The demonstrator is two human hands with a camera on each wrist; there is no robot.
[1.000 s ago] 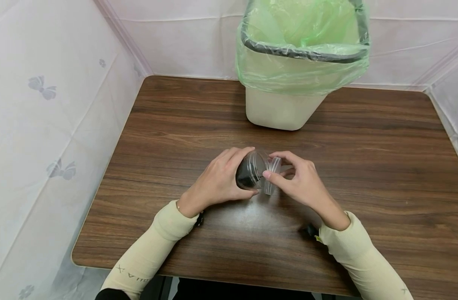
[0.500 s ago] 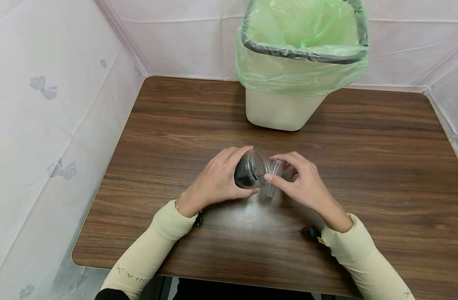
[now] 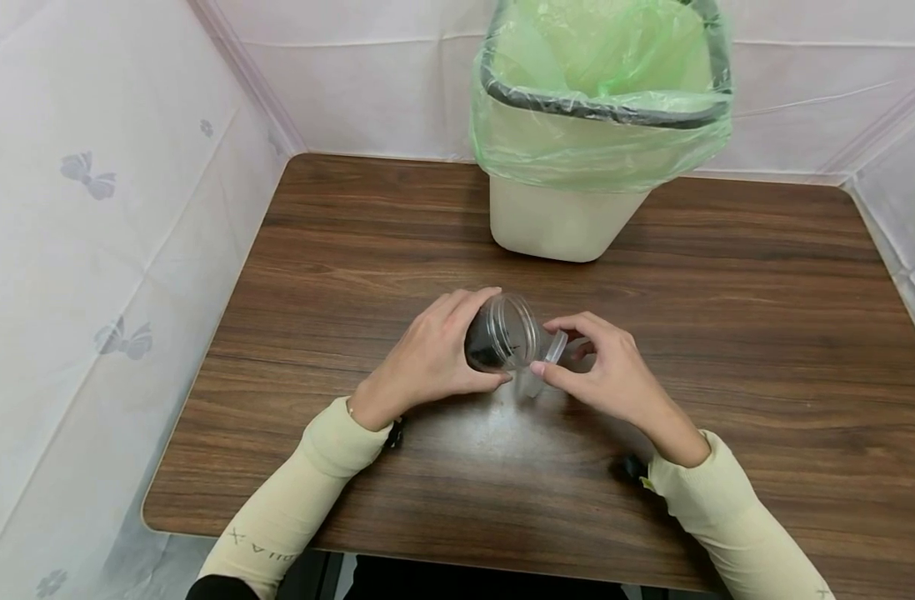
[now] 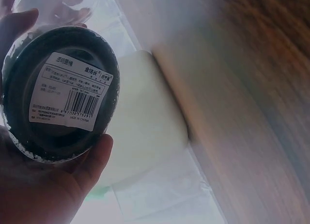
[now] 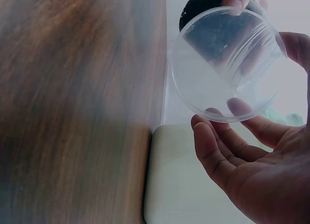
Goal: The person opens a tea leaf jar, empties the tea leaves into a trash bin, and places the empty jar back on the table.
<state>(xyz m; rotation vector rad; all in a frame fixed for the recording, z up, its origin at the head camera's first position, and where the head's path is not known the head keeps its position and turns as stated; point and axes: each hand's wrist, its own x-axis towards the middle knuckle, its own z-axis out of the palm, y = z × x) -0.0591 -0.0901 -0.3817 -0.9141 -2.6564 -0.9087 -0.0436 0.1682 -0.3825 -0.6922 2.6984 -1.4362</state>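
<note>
In the head view my left hand grips a clear plastic jar with a dark mass inside, lying on its side with the mouth towards the right. A white barcode label on the jar's base faces the left wrist camera. My right hand pinches a clear round lid by its edge, thumb on the near side and fingers behind. The lid stands tilted just off the jar's open mouth. Through the lid, the right wrist view shows the jar's dark contents.
A cream waste bin with a green bag over its rim stands at the back of the brown wooden table. White sheeting hangs behind and along the sides.
The lid has moved from right at the jar's mouth to slightly apart and more tilted, with my right hand shifting a little right and nearer. The left hand and jar have turned slightly.
</note>
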